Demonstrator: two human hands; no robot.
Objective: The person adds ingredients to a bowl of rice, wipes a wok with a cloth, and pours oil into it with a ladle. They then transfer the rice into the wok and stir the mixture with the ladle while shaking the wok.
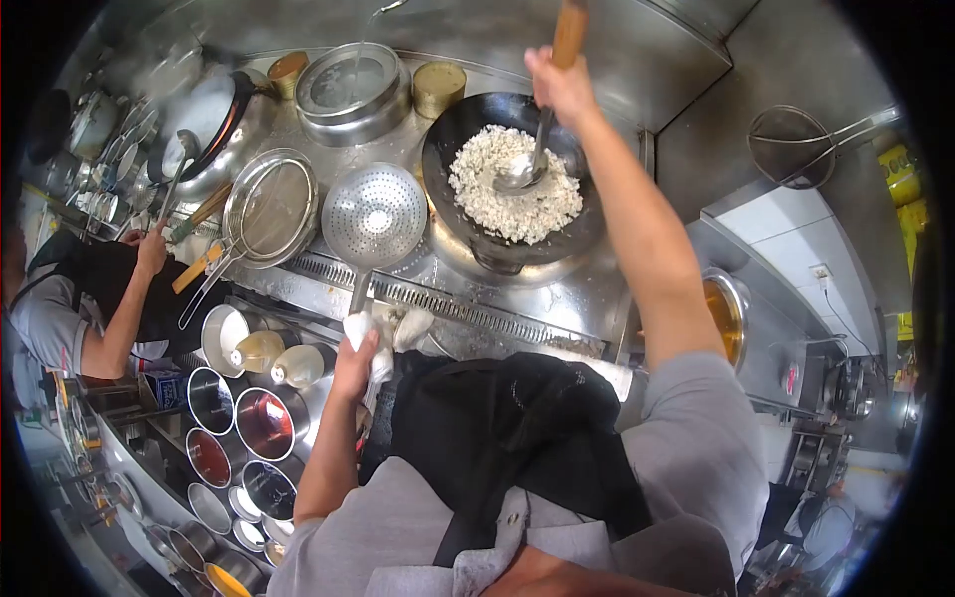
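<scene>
My right hand [562,88] is closed round the wooden handle of a metal ladle [520,174]. The ladle's bowl rests in white, grainy food [487,199], which looks like rice, inside a black wok [438,149]. My left hand [356,363] grips the handle of a large perforated skimmer [374,214], wrapped in white cloth [381,343]. The skimmer's round head lies level over the steel counter, left of the wok. No food shows on it.
Round mesh strainers [269,207] lie left of the skimmer. Behind stand a steel pot [353,95] and a tin [439,88]. Sauce containers [267,423] fill the lower left. A co-worker [109,308] holds a ladle at far left. Another strainer [792,147] hangs right.
</scene>
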